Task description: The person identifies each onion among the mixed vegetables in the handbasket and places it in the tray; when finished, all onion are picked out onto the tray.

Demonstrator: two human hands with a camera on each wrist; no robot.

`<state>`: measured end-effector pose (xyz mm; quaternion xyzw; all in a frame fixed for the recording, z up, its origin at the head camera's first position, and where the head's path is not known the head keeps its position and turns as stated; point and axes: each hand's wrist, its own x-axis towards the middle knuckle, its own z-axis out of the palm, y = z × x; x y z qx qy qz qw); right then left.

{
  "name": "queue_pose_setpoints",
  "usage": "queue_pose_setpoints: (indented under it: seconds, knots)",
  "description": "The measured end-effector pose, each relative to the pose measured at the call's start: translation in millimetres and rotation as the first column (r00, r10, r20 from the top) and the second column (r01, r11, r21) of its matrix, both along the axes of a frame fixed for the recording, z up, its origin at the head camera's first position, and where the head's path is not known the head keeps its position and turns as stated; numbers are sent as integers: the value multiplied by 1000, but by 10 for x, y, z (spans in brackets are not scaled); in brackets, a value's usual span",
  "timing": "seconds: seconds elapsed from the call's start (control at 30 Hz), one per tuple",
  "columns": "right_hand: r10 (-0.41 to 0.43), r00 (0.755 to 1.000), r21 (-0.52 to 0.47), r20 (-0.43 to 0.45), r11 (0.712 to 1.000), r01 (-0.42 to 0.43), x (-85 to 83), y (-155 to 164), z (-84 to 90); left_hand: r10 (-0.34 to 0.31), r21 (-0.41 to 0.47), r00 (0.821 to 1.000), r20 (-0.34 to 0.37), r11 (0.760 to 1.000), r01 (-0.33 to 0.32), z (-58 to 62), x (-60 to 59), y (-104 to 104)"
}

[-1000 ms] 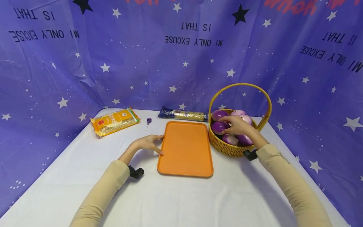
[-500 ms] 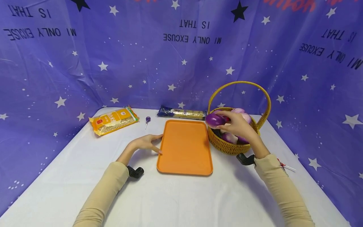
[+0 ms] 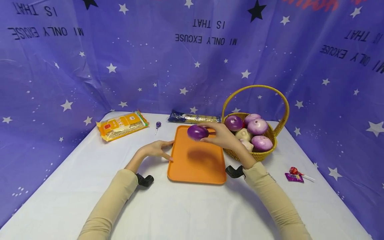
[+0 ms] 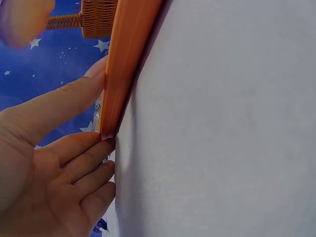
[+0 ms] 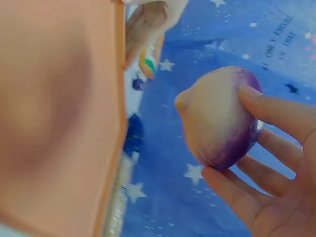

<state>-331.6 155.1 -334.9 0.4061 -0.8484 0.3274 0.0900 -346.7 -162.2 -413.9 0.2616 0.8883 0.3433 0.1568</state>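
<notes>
My right hand holds a purple onion between thumb and fingertips, above the far half of an orange tray. In the right wrist view the onion shows a pale, knobbed end and a purple side, and a shadow falls on the tray below. My left hand rests at the tray's left edge, thumb and fingers spread apart. Seen from the left wrist, the thumb touches the tray's rim while the fingertips meet the edge further along, close to the tablecloth.
Right of the tray stands a yellow wicker basket with a tall handle and several more onions. Behind lie a blue-ended noodle pack, an orange noodle pack and a purple lollipop. A red lollipop and purple packet lie right.
My right hand has lifted the purple onion out of the basket and carried it left over the tray. The red lollipop and packet have come into sight. My left hand has stayed at the tray.
</notes>
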Motion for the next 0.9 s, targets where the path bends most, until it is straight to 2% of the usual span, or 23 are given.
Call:
queue_pose_setpoints:
  seconds: [0.07, 0.27, 0.43, 0.6, 0.7, 0.9]
  knots:
    - [1, 1000, 16, 10, 1000, -2, -112, -99, -53, -1, 1, 1000, 2, 1000, 1, 0, -1, 2]
    - [-79, 996, 133, 38, 988, 73, -478, -355, -233, 1, -4, 1000, -3, 1000, -1, -10, -2, -4]
    - [-112, 991, 178, 77, 979, 97, -699, -556, -335, 2, -2, 1000, 0, 1000, -2, -17, -3, -2]
    - [-170, 981, 208, 94, 967, 148, -869, -724, -446, 5, 3, 1000, 5, 1000, -5, -29, 12, 12]
    - [-199, 977, 229, 75, 957, 177, -952, -791, -516, 11, -9, 1000, 5, 1000, -11, -30, 25, 12]
    - [-242, 965, 169, 101, 960, 223, -1003, -827, -582, 21, -20, 1000, -2, 1000, -21, -12, 32, 2]
